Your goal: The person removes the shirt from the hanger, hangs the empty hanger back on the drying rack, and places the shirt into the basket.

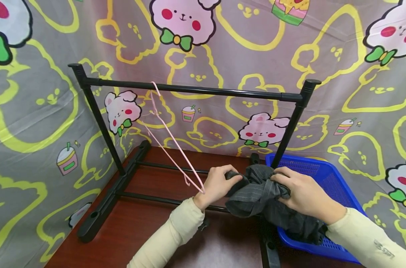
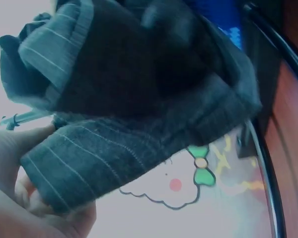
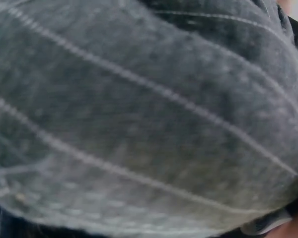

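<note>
A dark grey pinstriped garment (image 1: pixel 251 197) is bunched between both hands in front of the rack, part of it trailing over the blue basket. My left hand (image 1: pixel 219 184) pinches one edge between thumb and fingers; the left wrist view has that striped edge (image 2: pixel 84 163) in the fingers. On the other side, my right hand (image 1: pixel 298 188) grips the gathered cloth. Striped fabric (image 3: pixel 149 119) fills most of the right wrist view and hides nearly all of that hand. A pink hanger (image 1: pixel 179 149) hangs from the rack's bar, its lower corner overlapping the left wrist in the head view.
A black clothes rack (image 1: pixel 196 89) stands on the reddish-brown table (image 1: pixel 136 223), its feet and low crossbars around the work. The blue mesh basket (image 1: pixel 340 186) sits at the right, beside the rack's right post. A patterned cloth backdrop (image 1: pixel 203 59) encloses the back and sides.
</note>
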